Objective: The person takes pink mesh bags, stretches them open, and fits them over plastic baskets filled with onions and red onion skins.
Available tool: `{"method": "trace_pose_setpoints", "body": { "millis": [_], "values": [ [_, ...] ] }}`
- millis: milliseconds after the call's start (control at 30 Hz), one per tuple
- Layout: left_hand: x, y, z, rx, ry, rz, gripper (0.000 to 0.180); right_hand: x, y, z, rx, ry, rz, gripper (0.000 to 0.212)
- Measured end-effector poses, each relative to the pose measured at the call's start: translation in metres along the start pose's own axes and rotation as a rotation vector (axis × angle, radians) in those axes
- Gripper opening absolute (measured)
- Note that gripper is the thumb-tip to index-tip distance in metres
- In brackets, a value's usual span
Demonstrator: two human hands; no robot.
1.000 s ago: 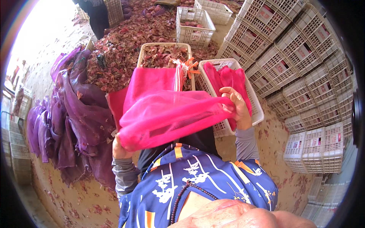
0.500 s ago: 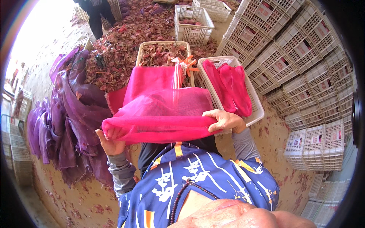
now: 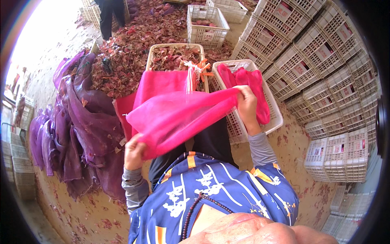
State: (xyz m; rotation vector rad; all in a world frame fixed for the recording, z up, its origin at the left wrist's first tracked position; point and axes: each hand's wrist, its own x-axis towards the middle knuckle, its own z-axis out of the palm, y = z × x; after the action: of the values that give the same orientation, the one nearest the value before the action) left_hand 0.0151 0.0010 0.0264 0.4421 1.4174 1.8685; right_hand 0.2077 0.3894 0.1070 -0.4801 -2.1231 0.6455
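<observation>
Between my two hands a pink mesh bag (image 3: pixel 178 116) is stretched on a slant over my lap. My left hand (image 3: pixel 135 151) is closed on its lower left edge, while my right hand (image 3: pixel 246 103) grips the upper right end. Behind it, more pink mesh (image 3: pixel 160 81) lies over the near part of a crate full of dry skins (image 3: pixel 175 45). A bundle of white and orange ties (image 3: pixel 196 73) hangs there. Close to my right hand, a white crate (image 3: pixel 277 118) holds folded pink mesh bags (image 3: pixel 256 87).
Purple mesh sacks (image 3: pixel 87 122) are heaped on my left. A pile of dry reddish skins (image 3: pixel 126 53) covers the floor ahead. White crates (image 3: pixel 300 61) stand stacked high on the right. Another crate (image 3: pixel 208 34) with round produce is farther off, and a person (image 3: pixel 109 18) stands at the far left.
My right hand has risen up and right, and my left hand has moved down and right. The pink mesh bag has gone from level to slanted. The far person's legs have shifted.
</observation>
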Motion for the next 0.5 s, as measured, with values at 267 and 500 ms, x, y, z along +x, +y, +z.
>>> {"method": "trace_pose_setpoints", "body": {
  "millis": [267,500],
  "values": [
    [-0.025,-0.043,-0.043,-0.169,0.185,0.27,0.035,-0.007,-0.019,-0.033,0.81,-0.713,0.584,0.026],
    [0.004,0.015,-0.013,-0.741,-0.11,0.367,0.035,-0.052,-0.019,-0.006,0.468,-1.108,0.322,0.038]
  ]
}}
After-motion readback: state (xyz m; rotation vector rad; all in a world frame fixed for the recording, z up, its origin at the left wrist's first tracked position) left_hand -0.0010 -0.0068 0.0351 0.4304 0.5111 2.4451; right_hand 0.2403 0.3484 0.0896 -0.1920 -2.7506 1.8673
